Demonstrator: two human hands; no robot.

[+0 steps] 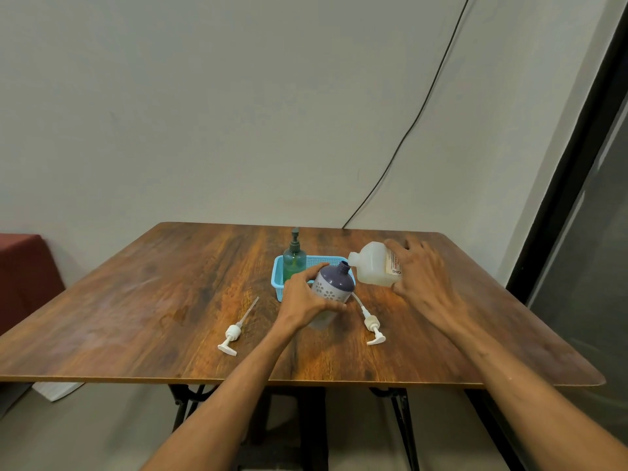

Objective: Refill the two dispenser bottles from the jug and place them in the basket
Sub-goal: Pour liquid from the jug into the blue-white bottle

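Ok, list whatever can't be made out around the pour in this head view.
All in the head view:
Label on the jug: small, sideways and partly under the right hand, so unreadable.
Fill level of the purple bottle: opaque wall, with the left hand gripping it.
Any stream from jug mouth to bottle neck: too small to tell.
Near right part of the basket: behind the purple bottle and left hand.
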